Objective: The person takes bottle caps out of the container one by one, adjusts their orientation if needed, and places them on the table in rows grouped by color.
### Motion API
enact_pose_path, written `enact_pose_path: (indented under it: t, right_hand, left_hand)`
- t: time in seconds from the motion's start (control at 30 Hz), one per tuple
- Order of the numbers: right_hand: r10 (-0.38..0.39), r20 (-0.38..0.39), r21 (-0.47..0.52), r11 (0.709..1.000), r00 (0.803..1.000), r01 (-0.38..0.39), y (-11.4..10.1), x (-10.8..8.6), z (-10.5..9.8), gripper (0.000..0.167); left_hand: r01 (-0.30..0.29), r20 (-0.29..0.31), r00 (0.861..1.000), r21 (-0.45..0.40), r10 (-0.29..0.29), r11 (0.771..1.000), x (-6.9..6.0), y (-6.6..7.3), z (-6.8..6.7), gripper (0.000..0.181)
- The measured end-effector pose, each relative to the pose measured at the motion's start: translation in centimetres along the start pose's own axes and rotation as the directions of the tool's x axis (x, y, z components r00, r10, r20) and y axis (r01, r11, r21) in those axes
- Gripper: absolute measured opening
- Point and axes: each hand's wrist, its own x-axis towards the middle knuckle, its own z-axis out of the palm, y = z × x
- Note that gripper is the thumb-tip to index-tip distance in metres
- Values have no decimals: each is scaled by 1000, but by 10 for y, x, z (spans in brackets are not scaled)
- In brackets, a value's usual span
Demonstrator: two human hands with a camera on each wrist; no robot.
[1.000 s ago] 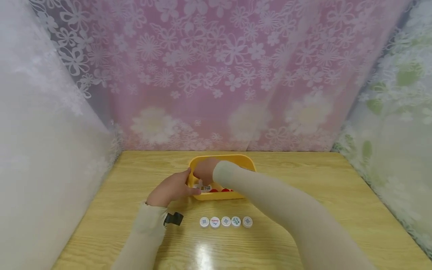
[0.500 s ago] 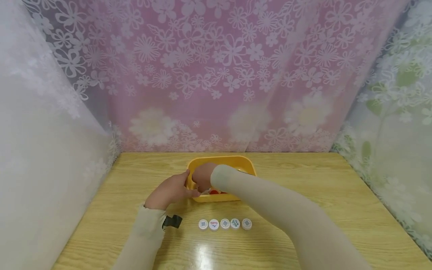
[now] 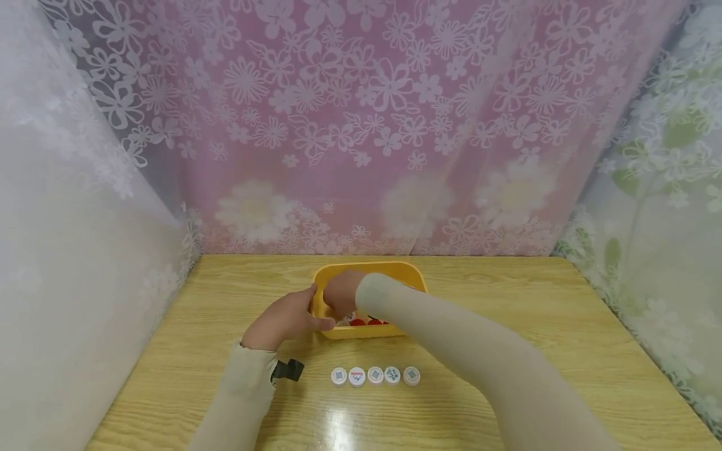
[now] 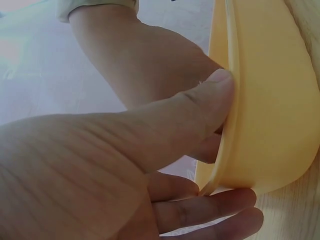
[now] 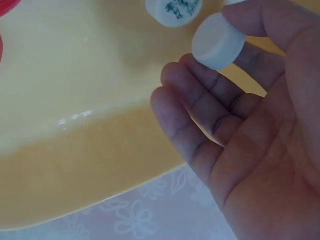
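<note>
The left hand (image 3: 283,321) grips the left end of a yellow basket (image 3: 366,332); in the left wrist view its thumb lies on the rim of the basket (image 4: 272,95) and other fingers are below. Inside the basket is the right hand (image 3: 341,293), knuckles up, its fingertips hidden from the head view. The right wrist view shows the right hand (image 5: 255,120) pinching a plain white cap (image 5: 216,41) between thumb and index finger, with the other fingers loosely bent. Beside it lies a white cap with a green print (image 5: 175,10). Red caps (image 3: 358,322) lie near the front wall.
Several printed white caps (image 3: 356,377) stand in a row on the wooden table (image 3: 496,282) in front of the basket. A black piece (image 3: 289,369) sticks out at the left wrist. Floral curtains (image 3: 361,156) hang behind and at both sides.
The right hand has shifted slightly within the basket, and more of the red caps shows than half a second ago. The left hand keeps its grip on the basket's end.
</note>
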Motion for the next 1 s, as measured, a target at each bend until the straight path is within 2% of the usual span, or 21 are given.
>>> enact_pose_path:
  t: [0.1,0.2,0.27,0.37,0.6,0.7,0.8,0.9,1.0]
  right_hand:
    - [-25,-42,-3,1000,999,25,11,-6,-2,14]
    - [-81,-139,-31,997,987,77,22,-19,-5,22]
    - [-114,-214,-39,993,970,108,28,-30,-6,27]
    - [-138,-319,24,988,938,153,35,-49,-3,30]
    - [-63,-496,166,972,866,166,44,-96,20,39]
    - [-22,-588,211,961,808,180,43,-116,28,37]
    - [2,-684,238,946,729,221,36,-133,32,31]
    - [-21,-759,214,936,650,280,25,-145,37,29]
    - [-81,-814,159,921,576,355,14,-152,44,33]
  left_hand:
    - [-3,-1,1000,9,3,1000,0,1,2,97]
    - [10,0,1000,6,-10,1000,0,1,3,98]
    - [30,2,1000,7,-30,1000,0,1,3,98]
    - [53,4,999,15,-53,998,-1,0,1,99]
    - [38,-7,999,25,-38,999,0,1,-1,98]
    - [34,-7,999,19,-33,999,1,1,0,96]
    - [36,-12,999,27,-35,999,1,2,0,95]
    - [39,-15,999,27,-39,999,0,2,0,95]
    - [45,-19,999,18,-45,999,0,3,2,96]
